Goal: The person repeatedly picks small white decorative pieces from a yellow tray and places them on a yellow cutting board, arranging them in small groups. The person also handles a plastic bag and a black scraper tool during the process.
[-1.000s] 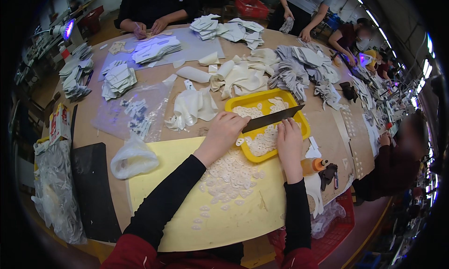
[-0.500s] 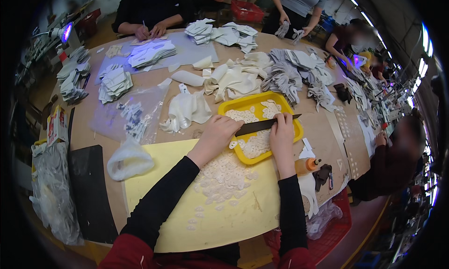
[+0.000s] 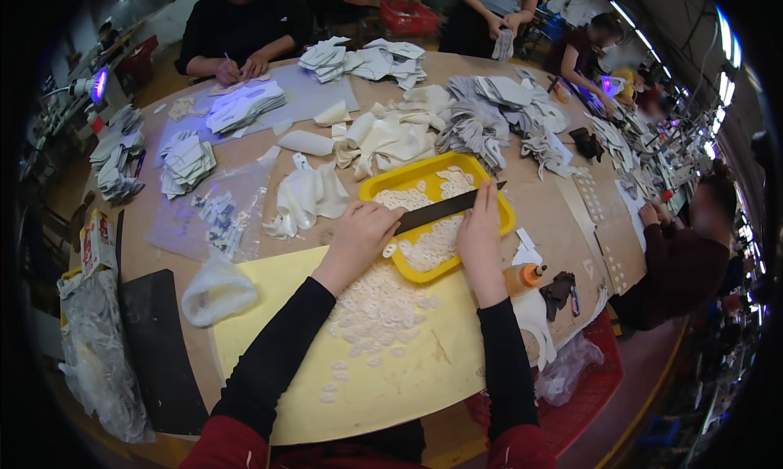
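Note:
Over the yellow plastic tray [image 3: 507, 216], a dark flat strip [image 3: 439, 211] with a pointed right end lies slantwise between my hands. My left hand [image 3: 364, 236] is closed around its left end, by the tray's left rim. Near its right end my right hand [image 3: 479, 232] grips it, the fingers stretched upward along it; the thumb is hidden. Small pale flat pieces with holes [image 3: 432, 245] fill parts of the tray on both sides of the strip. More such pieces [image 3: 377, 310] are heaped on the yellow sheet [image 3: 326, 412] below my hands, a few lying loose at its near side.
Cream fabric [image 3: 306, 196] and grey cut-piece stacks [image 3: 473, 126] lie beyond the tray. An orange-capped bottle [image 3: 522, 278] stands right of my right wrist. A plastic bag [image 3: 218, 289] and a black board [image 3: 163, 347] are at left. Co-workers sit and stand around the table.
The whole view has shifted slightly. My hands still hold the strip over the tray, at nearly the same place. The standing co-worker's hands have come together around grey pieces.

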The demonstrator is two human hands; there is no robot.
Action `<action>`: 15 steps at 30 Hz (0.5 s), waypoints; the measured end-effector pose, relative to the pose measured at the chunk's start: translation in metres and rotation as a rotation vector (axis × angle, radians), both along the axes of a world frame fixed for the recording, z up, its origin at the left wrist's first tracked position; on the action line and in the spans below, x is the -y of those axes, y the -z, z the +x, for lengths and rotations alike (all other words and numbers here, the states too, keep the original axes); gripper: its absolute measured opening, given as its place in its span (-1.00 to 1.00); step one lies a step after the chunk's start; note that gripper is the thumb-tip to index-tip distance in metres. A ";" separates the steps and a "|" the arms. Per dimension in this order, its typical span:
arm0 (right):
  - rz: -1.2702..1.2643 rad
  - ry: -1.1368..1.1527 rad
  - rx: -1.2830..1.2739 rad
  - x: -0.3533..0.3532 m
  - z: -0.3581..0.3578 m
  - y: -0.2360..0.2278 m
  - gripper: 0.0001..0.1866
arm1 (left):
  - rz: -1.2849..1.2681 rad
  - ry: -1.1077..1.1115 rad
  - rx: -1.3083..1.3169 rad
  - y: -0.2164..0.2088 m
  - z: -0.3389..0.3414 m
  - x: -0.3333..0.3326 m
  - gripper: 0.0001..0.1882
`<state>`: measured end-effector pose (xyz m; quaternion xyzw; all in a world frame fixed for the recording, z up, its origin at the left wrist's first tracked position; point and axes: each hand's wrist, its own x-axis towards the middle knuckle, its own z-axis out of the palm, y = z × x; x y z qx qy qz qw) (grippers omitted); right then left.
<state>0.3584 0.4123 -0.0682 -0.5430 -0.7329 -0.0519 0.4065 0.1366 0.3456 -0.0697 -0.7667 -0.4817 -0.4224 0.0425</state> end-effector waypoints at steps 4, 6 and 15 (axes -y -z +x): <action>-0.146 0.143 0.276 0.011 0.012 0.003 -0.68 | 0.028 -0.042 -0.017 0.000 0.002 0.002 -0.74; -0.352 -0.047 0.388 0.017 0.013 -0.007 -0.71 | 0.027 -0.053 -0.016 0.001 0.000 0.003 -0.75; -0.358 -0.259 0.324 0.056 -0.022 -0.020 -0.74 | -0.004 -0.014 0.058 0.005 0.002 0.002 -0.74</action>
